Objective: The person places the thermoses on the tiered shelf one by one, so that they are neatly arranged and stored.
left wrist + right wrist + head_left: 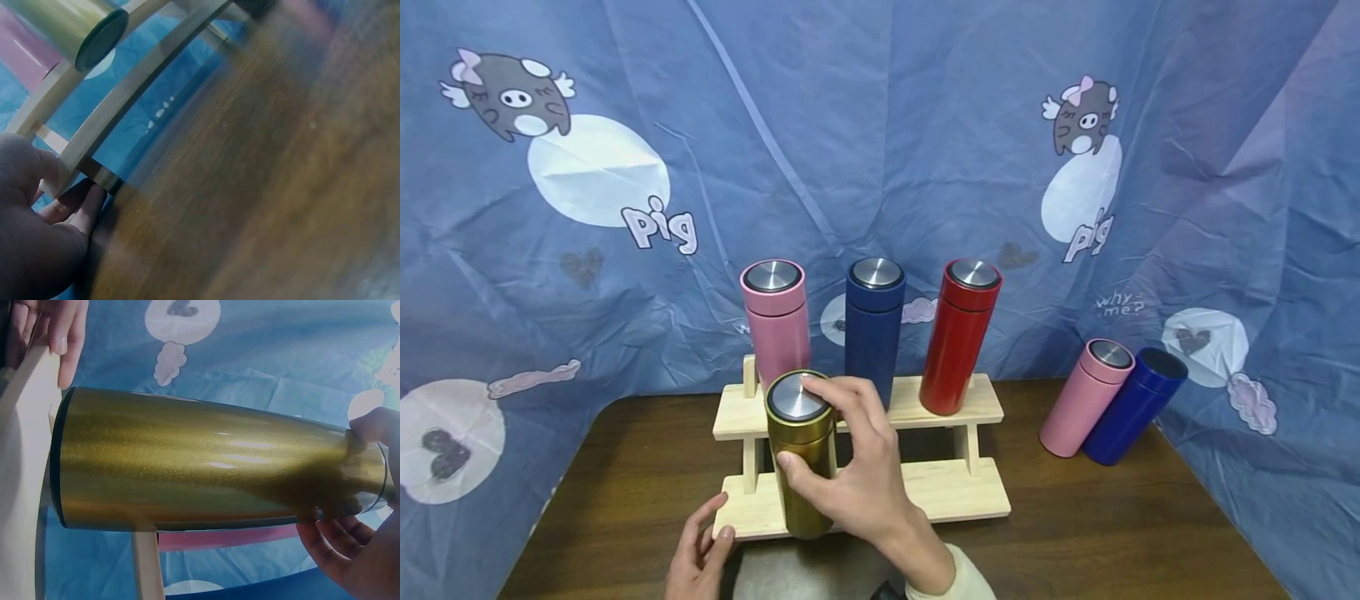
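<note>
My right hand (868,467) grips a gold thermos bottle (206,462) around its upper part, thumb on the near side and a fingertip at the silver lid. The bottle stands nearly upright in front of the two-tier wooden stand (955,492). In the left wrist view the gold bottle's dark base (103,40) shows from below, above the lower board. My left hand (696,550) pinches the left end of that board between thumb and fingers. On the upper tier stand a pink bottle (778,342), a dark blue bottle (874,333) and a red bottle (958,342).
Right of the stand, another pink bottle (1078,408) and a bright blue bottle (1131,417) stand close together on the brown wooden table (1112,533). A blue printed cloth (880,150) hangs behind the table and along its sides.
</note>
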`<state>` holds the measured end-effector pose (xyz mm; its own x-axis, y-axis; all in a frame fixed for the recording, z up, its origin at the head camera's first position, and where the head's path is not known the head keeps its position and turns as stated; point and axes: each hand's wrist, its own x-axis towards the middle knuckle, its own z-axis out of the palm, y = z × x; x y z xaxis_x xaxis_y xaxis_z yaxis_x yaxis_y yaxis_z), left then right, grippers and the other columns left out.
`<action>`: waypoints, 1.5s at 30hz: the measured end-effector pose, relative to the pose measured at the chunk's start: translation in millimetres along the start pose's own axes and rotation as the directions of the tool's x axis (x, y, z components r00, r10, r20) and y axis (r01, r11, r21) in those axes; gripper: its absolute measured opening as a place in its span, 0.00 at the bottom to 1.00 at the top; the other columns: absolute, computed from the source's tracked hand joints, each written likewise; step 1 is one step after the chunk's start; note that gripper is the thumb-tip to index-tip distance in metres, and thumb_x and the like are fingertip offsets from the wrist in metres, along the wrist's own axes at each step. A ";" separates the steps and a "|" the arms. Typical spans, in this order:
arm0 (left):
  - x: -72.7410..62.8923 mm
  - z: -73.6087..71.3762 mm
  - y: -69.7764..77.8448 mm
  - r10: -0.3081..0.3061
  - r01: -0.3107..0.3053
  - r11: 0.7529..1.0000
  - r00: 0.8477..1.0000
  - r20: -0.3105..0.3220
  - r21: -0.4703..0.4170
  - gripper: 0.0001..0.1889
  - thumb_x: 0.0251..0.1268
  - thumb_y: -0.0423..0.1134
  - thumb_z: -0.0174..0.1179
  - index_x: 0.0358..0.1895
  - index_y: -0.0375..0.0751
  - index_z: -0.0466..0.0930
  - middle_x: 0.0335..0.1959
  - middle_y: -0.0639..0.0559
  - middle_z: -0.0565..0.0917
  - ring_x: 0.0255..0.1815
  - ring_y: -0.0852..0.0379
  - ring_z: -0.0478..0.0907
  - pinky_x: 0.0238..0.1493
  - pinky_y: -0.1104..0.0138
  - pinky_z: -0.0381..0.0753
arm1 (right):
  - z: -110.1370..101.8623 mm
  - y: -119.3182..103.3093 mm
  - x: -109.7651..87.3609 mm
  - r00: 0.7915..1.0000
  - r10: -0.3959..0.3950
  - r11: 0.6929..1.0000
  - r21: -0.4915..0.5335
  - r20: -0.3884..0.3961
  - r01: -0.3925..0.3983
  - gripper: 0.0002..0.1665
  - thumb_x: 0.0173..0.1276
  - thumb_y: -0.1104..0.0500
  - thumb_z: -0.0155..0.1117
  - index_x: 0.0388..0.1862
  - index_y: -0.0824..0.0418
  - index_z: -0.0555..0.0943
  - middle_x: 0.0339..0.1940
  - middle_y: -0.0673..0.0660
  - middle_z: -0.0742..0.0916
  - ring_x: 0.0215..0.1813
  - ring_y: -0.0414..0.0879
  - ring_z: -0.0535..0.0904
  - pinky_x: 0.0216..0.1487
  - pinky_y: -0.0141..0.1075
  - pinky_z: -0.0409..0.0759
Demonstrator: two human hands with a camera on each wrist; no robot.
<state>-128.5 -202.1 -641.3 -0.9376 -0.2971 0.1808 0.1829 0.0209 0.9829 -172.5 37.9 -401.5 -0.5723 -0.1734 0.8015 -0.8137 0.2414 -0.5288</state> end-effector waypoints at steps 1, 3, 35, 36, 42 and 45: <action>0.2 -0.3 -0.1 0.004 -0.004 1.000 1.000 0.002 -0.004 0.23 0.85 0.25 0.59 0.76 0.41 0.72 0.47 0.68 0.91 0.52 0.70 0.87 0.53 0.76 0.86 | 2.0 0.0 -0.1 1.000 -0.001 1.000 -0.002 0.001 0.001 0.45 0.58 0.60 0.85 0.76 0.52 0.80 0.61 0.58 0.83 0.58 0.50 0.85 0.52 0.39 0.88; 0.7 -1.1 -0.3 0.006 -0.006 1.000 1.000 0.009 -0.025 0.23 0.85 0.25 0.58 0.76 0.43 0.74 0.48 0.67 0.91 0.52 0.70 0.87 0.53 0.76 0.86 | 5.7 -0.1 -0.3 1.000 -0.003 1.000 0.000 0.001 0.003 0.45 0.58 0.60 0.85 0.76 0.52 0.80 0.61 0.58 0.83 0.58 0.49 0.85 0.51 0.39 0.87; 2.8 -4.1 -5.9 0.013 -0.012 0.999 1.000 0.028 -0.046 0.24 0.85 0.25 0.58 0.77 0.34 0.70 0.49 0.65 0.92 0.52 0.69 0.88 0.54 0.75 0.87 | 32.5 12.8 -12.8 1.000 -0.018 1.000 0.018 0.000 0.018 0.48 0.56 0.65 0.90 0.76 0.55 0.79 0.64 0.59 0.84 0.63 0.51 0.85 0.57 0.38 0.88; 3.0 -3.8 -5.6 0.007 -0.006 0.999 1.000 0.024 -0.038 0.24 0.85 0.24 0.58 0.77 0.33 0.69 0.49 0.66 0.92 0.52 0.70 0.88 0.54 0.75 0.87 | 32.9 12.9 -13.0 1.000 -0.019 1.000 0.017 0.001 0.019 0.48 0.55 0.65 0.90 0.76 0.55 0.79 0.64 0.59 0.84 0.63 0.51 0.85 0.58 0.38 0.88; 2.9 -3.0 -5.4 0.003 -0.002 1.000 1.000 0.021 -0.024 0.24 0.85 0.26 0.60 0.77 0.32 0.68 0.49 0.67 0.91 0.52 0.70 0.87 0.54 0.76 0.86 | 34.4 12.8 -14.3 1.000 -0.011 1.000 -0.002 0.012 0.011 0.49 0.56 0.65 0.91 0.76 0.54 0.79 0.65 0.59 0.83 0.64 0.51 0.85 0.61 0.41 0.88; 3.0 -2.6 -5.3 -0.003 0.004 1.000 1.000 0.018 -0.019 0.24 0.85 0.26 0.59 0.77 0.32 0.68 0.49 0.68 0.91 0.53 0.70 0.87 0.54 0.76 0.86 | 34.7 12.6 -14.6 1.000 0.002 1.000 -0.022 0.021 -0.002 0.50 0.57 0.64 0.90 0.77 0.53 0.78 0.65 0.59 0.83 0.64 0.51 0.85 0.61 0.41 0.88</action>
<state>-131.5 -205.6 -646.1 -0.9432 -0.2803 0.1782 0.1851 0.0017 0.9827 -177.9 10.4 -429.5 -0.5761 -0.1926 0.7944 -0.8103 0.2625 -0.5240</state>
